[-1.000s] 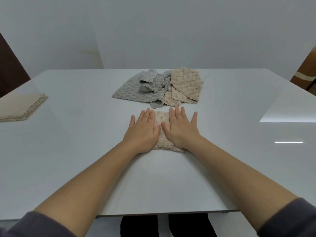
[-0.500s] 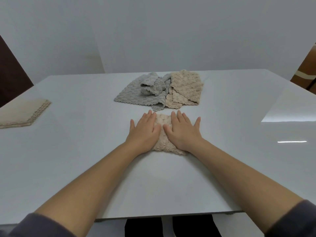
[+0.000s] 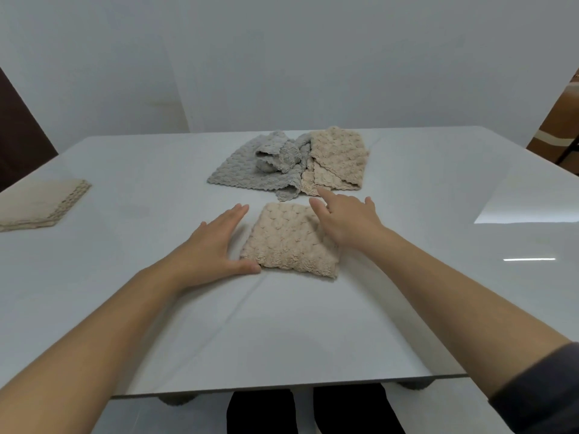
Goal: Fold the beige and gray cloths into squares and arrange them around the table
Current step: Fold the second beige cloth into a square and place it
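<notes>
As left hand and right hand flank it, bobbly cloth lies square.

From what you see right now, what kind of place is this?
Probably a plain indoor room, perhaps a dining or work area. A large glossy white table fills the view, a bare pale wall stands behind it, and a folded beige cloth lies near a loose pile of cloths.

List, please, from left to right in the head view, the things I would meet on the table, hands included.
Folded beige stack → left hand → folded beige cloth → right hand. The unfolded gray and beige pile behind spans several of these, so it is left out.
</notes>
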